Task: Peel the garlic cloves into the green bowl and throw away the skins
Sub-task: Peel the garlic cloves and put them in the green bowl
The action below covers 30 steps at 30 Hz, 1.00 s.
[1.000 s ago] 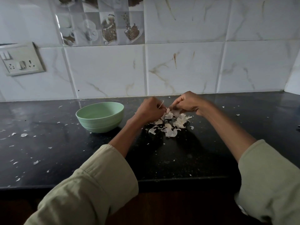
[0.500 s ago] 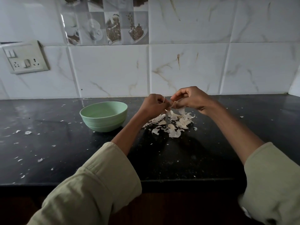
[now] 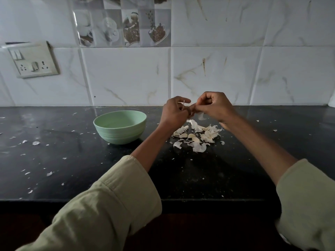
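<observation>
My left hand (image 3: pixel 173 114) and my right hand (image 3: pixel 215 106) meet above the black counter, fingers curled, both pinching a small garlic clove (image 3: pixel 192 109) that is mostly hidden between them. A thin strip of skin (image 3: pixel 183 104) sticks up from my left fingers. A blurred flake of skin (image 3: pixel 201 115) hangs just under my right hand. Below the hands lies a pile of white garlic skins (image 3: pixel 208 133) with a few cloves (image 3: pixel 191 136) among them. The green bowl (image 3: pixel 120 126) stands upright to the left of the pile; what it holds is hidden.
Small skin flakes (image 3: pixel 35 143) are scattered over the left part of the black counter (image 3: pixel 72 169). A tiled wall rises behind, with a switch and socket plate (image 3: pixel 33 60) at the left. The counter's front edge runs just beyond my sleeves.
Both hands have risen a little above the pile while still working the clove. A flake of skin now hangs or falls below my right hand.
</observation>
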### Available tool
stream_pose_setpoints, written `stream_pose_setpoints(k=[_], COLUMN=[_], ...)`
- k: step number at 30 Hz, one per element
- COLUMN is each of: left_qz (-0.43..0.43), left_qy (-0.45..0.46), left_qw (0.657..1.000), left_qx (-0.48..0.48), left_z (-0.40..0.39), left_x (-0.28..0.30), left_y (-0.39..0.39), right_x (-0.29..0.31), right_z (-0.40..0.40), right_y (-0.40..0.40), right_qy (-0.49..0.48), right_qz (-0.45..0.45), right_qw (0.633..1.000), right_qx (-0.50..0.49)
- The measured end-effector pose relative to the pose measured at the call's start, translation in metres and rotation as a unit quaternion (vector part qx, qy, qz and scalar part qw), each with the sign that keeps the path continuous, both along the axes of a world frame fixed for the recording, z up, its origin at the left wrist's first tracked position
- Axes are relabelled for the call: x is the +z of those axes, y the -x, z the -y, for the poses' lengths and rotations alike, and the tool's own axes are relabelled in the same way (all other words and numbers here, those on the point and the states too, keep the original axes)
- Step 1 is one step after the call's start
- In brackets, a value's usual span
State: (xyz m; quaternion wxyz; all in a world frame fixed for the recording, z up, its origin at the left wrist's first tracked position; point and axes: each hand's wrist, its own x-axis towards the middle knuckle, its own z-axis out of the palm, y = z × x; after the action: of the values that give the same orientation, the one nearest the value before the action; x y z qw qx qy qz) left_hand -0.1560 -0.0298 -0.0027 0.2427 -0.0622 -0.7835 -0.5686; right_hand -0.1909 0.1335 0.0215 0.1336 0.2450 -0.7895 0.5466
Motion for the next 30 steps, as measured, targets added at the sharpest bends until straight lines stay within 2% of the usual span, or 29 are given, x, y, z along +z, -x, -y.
stream_pose_setpoints(k=[8, 30], left_qz=[0.028, 0.083], left_qy=[-0.023, -0.059], left_qw=[0.999, 0.992], left_qx=[-0.037, -0.079], left_z=[0.002, 0.007], left_x=[0.004, 0.001], left_y=[-0.011, -0.002], right_x=[-0.002, -0.005], right_z=[0.002, 0.009], right_y=[-0.003, -0.002], right_qy=[0.018, -0.035], right_qz=[0.051, 0.017], right_qw=[0.999, 0.998], right_qx=[-0.007, -0.057])
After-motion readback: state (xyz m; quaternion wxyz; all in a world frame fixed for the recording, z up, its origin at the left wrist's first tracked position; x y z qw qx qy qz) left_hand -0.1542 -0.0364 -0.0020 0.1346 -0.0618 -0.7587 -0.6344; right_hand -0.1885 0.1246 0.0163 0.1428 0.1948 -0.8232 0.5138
